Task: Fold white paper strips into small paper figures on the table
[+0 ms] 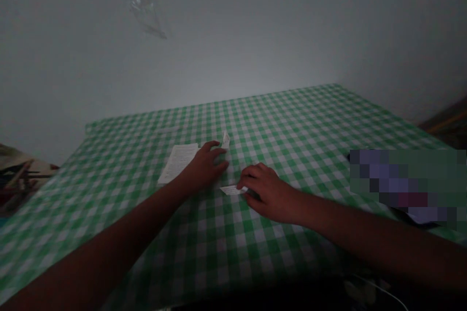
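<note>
**Looking Down at the Table**

Two bare arms reach out over a green-and-white checked tablecloth [120, 214]. The left hand [204, 167] is open, with its fingers spread and a little bent. It rests low on the cloth and has hold of nothing. At its 9 o'clock, a white paper sheet [178, 163] with rows of small print lies right up against the hand. At its 1 o'clock, a folded paper strip [225, 140] sits just past the fingertips.

The right hand [264, 192] is at 4 o'clock from the left hand, and its fingers are curled down. A small paper slip [231, 190] pokes out at its 9 o'clock, and the fingertips [242, 185] are on the end of it — but I cannot tell if they are really gripping it.

Farther off, at 3 o'clock, there is a blurred patch [401, 180] on the cloth. A pale wall [219, 43] stands at 12 o'clock, a colorful thing [18, 180] sits past the cloth at 9 o'clock, and a thin white cord [383, 291] curves along at 5 o'clock — down below the table edge.
</note>
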Demonstrator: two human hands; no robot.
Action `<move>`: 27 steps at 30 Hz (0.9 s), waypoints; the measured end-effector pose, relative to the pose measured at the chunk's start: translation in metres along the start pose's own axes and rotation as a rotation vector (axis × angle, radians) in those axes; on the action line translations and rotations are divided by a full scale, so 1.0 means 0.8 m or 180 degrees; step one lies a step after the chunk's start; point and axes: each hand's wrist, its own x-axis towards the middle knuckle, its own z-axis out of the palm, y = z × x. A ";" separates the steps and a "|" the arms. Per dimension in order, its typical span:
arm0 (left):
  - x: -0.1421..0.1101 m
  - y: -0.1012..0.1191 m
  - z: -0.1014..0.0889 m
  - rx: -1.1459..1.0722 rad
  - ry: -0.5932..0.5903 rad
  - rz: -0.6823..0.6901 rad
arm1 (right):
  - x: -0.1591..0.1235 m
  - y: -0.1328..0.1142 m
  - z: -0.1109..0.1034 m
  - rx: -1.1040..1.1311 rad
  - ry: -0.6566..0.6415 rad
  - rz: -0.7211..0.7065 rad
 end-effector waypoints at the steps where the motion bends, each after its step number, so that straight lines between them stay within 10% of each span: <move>1: 0.003 0.000 0.005 0.0034 0.0029 0.0038 | 0.000 0.000 0.000 -0.0009 -0.0019 0.0004; 21: -0.018 0.019 -0.010 -0.0347 0.0513 -0.0416 | 0.008 0.004 0.000 0.0287 0.0045 -0.0090; 27: -0.033 0.019 -0.001 -0.0728 0.0440 -0.0264 | 0.011 0.003 -0.010 0.0892 0.0453 0.0568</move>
